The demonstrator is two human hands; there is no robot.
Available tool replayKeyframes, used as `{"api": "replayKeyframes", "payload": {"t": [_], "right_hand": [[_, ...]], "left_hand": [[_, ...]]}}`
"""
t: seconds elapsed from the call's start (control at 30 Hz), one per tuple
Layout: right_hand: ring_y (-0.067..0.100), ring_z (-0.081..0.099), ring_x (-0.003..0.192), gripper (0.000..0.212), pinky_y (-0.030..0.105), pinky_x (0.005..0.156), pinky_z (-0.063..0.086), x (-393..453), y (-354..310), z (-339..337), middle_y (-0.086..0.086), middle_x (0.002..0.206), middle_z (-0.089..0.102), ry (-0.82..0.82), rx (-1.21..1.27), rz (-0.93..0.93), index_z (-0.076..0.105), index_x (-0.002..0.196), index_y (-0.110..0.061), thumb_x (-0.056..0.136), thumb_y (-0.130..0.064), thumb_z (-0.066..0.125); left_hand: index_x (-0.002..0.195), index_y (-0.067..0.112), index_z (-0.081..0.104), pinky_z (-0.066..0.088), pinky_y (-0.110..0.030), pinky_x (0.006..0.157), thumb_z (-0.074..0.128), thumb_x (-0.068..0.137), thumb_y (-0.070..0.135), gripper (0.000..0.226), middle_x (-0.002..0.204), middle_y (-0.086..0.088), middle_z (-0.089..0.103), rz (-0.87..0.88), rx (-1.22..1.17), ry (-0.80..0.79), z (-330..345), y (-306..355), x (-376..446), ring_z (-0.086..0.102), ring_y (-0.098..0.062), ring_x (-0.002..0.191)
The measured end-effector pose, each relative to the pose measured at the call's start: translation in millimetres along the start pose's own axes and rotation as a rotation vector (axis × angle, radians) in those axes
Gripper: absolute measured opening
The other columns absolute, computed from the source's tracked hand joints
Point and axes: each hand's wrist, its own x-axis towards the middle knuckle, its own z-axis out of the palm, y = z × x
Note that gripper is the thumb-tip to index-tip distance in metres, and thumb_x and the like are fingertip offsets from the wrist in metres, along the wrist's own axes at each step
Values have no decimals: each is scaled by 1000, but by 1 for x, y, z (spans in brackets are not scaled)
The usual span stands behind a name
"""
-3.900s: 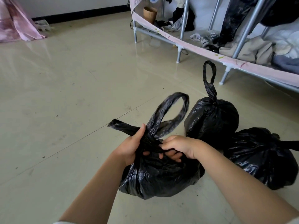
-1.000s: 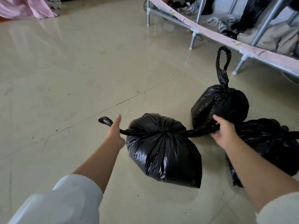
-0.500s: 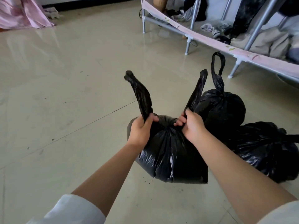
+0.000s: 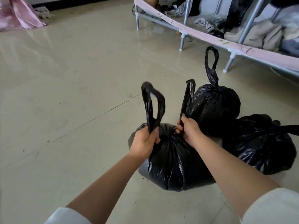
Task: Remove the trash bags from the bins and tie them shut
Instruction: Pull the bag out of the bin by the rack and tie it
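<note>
A full black trash bag (image 4: 171,165) sits on the tiled floor in front of me, its neck gathered into a first knot. My left hand (image 4: 144,143) grips the bag's left handle loop (image 4: 152,105), which stands upright. My right hand (image 4: 189,130) holds the right handle loop (image 4: 187,99), also pointing up. Behind it stands a second black bag (image 4: 215,107), tied, with one loop sticking up. A third tied black bag (image 4: 262,146) lies at the right.
A metal-framed clothes rack (image 4: 182,39) with a pink fabric edge runs across the top right, with shoes and clothes piled under it. Pink cloth (image 4: 17,15) hangs at the top left. Glossy beige floor tiles (image 4: 64,94) spread to the left.
A second ago both hands pulled the handles apart sideways, tightening the knot. They have since come together over the bag's neck, and the two loops now stand upright.
</note>
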Motion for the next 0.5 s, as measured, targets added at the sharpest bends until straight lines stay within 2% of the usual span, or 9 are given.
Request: {"api": "replayKeyframes", "payload": {"t": [0.1, 0.13, 0.2, 0.27, 0.33, 0.37, 0.4, 0.43, 0.5], "right_hand": [[16, 46, 44, 44, 27, 52, 38, -2, 2, -9, 2, 36, 50, -46, 60, -31, 47, 64, -9, 100, -26, 31], [15, 50, 46, 43, 28, 55, 40, -3, 4, -11, 2, 38, 55, -61, 42, -21, 50, 65, -9, 100, -27, 32], [15, 54, 46, 45, 29, 58, 42, -5, 9, -12, 0, 36, 58, -106, 1, 15, 52, 67, -9, 100, -31, 29], [18, 55, 51, 49, 29, 59, 42, -7, 11, -11, 2, 40, 59, -151, 29, 64, 51, 69, -8, 100, -35, 25], [18, 53, 61, 49, 29, 61, 43, -12, 10, -9, 5, 56, 59, -148, 57, 91, 52, 68, -9, 99, -37, 27], [18, 52, 64, 45, 29, 61, 43, -14, 8, -7, 5, 64, 56, -133, 20, 88, 52, 69, -9, 99, -35, 30], [16, 50, 65, 39, 28, 61, 43, -13, 8, -7, 5, 68, 53, -106, -64, 72, 50, 69, -11, 99, -31, 35], [15, 48, 62, 35, 26, 57, 42, -14, 5, -6, 4, 68, 49, -74, -185, 46, 47, 67, -12, 98, -28, 40], [12, 39, 47, 35, 21, 43, 35, -12, -2, -8, 3, 57, 39, -74, -303, 13, 41, 62, -14, 95, -21, 47]], "left_hand": [[54, 32, 51, 43, -23, 73, 42, 74, 45, 25, 68, 7, 56, 171, -4, -165, 6, 15, -11, 53, -5, 69], [50, 33, 55, 44, -21, 74, 41, 74, 46, 30, 71, 4, 58, 165, -25, -232, 7, 18, -11, 54, -6, 71], [42, 32, 61, 44, -13, 65, 41, 91, 36, 54, 67, -2, 61, 72, -138, -319, 7, 21, -5, 54, -2, 57], [35, 21, 58, 41, -13, 48, 30, 101, 22, 72, 45, 0, 57, -83, -225, -239, 8, 18, 6, 49, -1, 37], [43, 15, 51, 34, -18, 39, 30, 101, 24, 63, 27, 3, 44, -312, -179, -72, 8, 7, 19, 40, -4, 24], [54, 9, 52, 33, -20, 37, 31, 101, 26, 54, 28, 1, 43, -423, -128, -26, 8, 2, 23, 41, -8, 24], [70, 3, 59, 36, -22, 41, 32, 100, 27, 47, 38, -2, 52, -505, -46, -23, 7, -2, 25, 50, -14, 35], [94, -4, 62, 44, -28, 53, 32, 100, 27, 43, 60, -13, 63, -549, 100, -57, 5, -3, 26, 62, -24, 57], [121, -7, 53, 45, -34, 87, 35, 97, 29, 46, 115, -26, 61, -502, 415, -154, 1, -7, 27, 58, -36, 107]]}}
